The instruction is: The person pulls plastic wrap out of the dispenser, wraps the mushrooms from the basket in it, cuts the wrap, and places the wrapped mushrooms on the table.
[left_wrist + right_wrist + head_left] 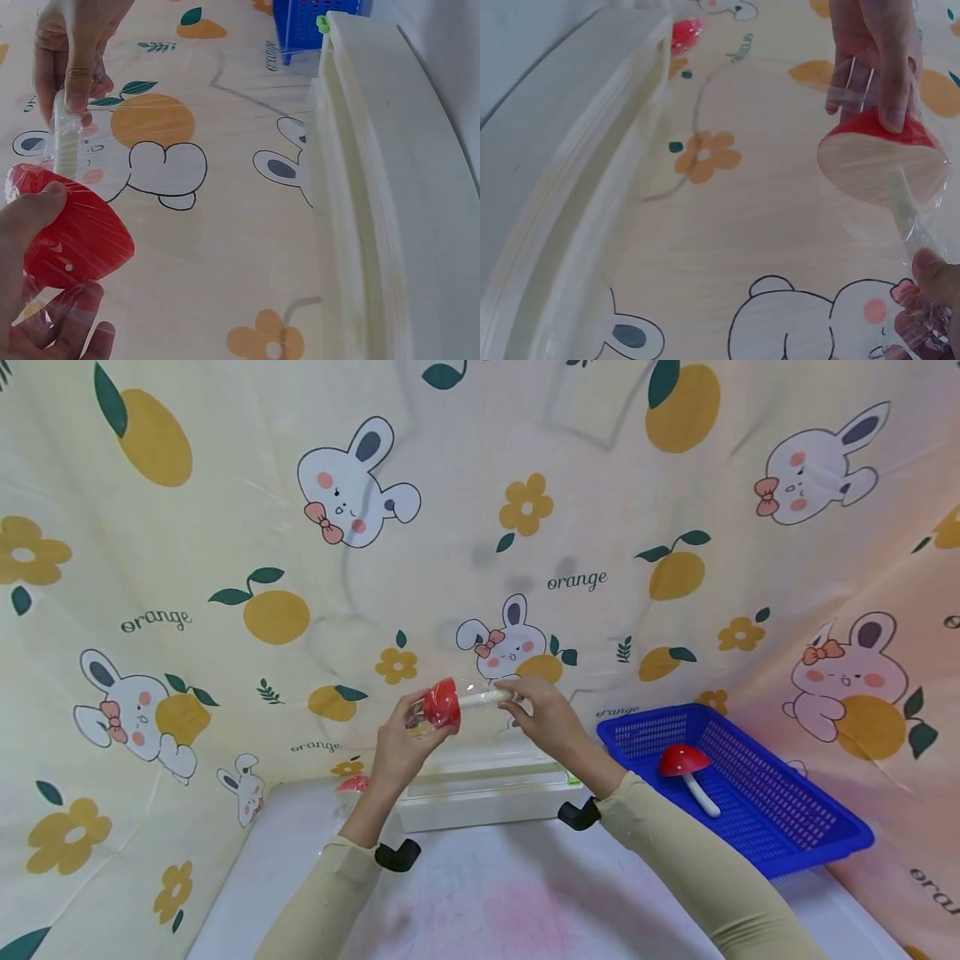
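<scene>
A toy mushroom with a red, white-dotted cap (444,703) and a pale stem (483,699) is held up sideways above the table. Clear cling film (926,202) wraps loosely around it, wrinkled and shiny. My left hand (402,739) grips the cap, thumb on one side and fingers on the other. At the other end, my right hand (551,718) pinches the film-covered stem tip between thumb and fingers. In the right wrist view, film bunches beneath the right thumb (934,281).
Behind the hands lies a long white box (487,806) with a green piece at its right end. A blue basket (795,785) on the right holds another red-capped mushroom (684,760). One film-wrapped red mushroom (352,783) sits at left, partly behind my left arm. Patterned cloth hangs behind.
</scene>
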Available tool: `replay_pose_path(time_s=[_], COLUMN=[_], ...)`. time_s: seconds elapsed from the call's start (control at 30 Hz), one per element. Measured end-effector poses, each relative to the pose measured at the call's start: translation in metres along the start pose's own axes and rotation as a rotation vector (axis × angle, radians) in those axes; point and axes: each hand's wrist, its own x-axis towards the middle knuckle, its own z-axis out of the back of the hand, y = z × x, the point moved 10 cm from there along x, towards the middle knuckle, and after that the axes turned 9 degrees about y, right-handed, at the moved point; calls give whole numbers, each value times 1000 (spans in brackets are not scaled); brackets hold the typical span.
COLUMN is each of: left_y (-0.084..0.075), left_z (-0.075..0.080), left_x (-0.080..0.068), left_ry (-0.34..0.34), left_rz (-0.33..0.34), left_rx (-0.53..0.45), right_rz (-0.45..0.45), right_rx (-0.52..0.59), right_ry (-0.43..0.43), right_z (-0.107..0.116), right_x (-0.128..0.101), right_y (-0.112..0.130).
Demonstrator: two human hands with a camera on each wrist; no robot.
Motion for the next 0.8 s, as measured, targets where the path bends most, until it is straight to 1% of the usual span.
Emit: replay_pose_path(time_s=[0.1, 0.2, 0.47, 0.63, 0.8], left_y=[-5, -8, -7, -8, -9], left_z=[2, 2, 0, -1, -1], left_x=[0, 0, -8, -18, -34], left_ry=[-13, -13, 16, 33, 41], left_rz=[-12, -16, 21, 39, 43], left_rx=[2, 0, -5, 27, 68], right_rz=[6, 8, 8, 0, -7], right_rx=[-6, -11, -11, -15, -25], right_ry=[-7, -12, -15, -1, 24], right_z=[3, 6, 9, 9, 8], right_x=[1, 1, -7, -17, -30], right_y=[2, 4, 10, 16, 24])
